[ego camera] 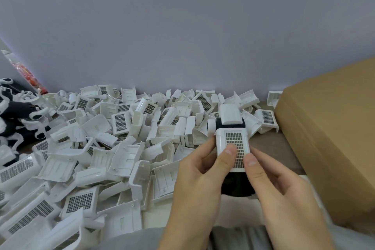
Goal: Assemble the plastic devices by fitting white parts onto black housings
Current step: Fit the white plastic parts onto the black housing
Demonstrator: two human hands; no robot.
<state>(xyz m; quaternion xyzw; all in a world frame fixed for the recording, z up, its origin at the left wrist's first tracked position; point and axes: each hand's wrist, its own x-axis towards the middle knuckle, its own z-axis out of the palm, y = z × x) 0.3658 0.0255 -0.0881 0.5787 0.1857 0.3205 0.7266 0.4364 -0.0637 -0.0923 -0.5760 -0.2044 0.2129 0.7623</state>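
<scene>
Black housing (237,185) (mostly behind hands)

Matt white plastic part (232,149) (fine grid mesh), black plastic housing (236,185); brown cardboard box (332,142).

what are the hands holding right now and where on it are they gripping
Both hands hold one device: a white grille part on a black housing. The left hand and right hand grip its sides, both thumbs pressing the grille face.

Left hand (199,170) and right hand (278,184) gripping (thumbs pressing on top).
</scene>
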